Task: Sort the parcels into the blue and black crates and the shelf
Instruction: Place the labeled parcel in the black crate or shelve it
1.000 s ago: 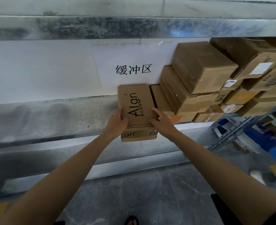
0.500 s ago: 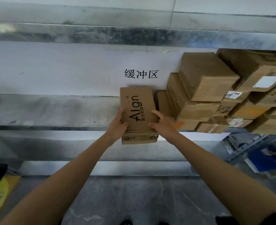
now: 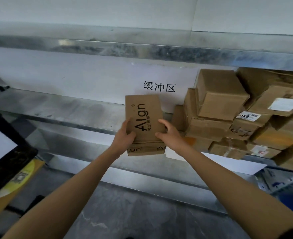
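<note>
Parcel [image 3: 143, 116] nudged left from stack [image 3: 220, 107], brown cardboard, Algn print, gripped by left hand [image 3: 125, 136], right hand [image 3: 170, 134]

We've got a white paper sign [image 3: 159, 87] flat against the pale wall [image 3: 56, 71], with three bold black Chinese characters printed in a row near its lower edge. Higher up, the wall runs plain, and we can pick out a thin vertical seam [image 3: 194, 14] cutting down it. Down below there's a grey stone floor [image 3: 133, 218], mottled and streaked with pale veins, sitting in shadow.
</note>
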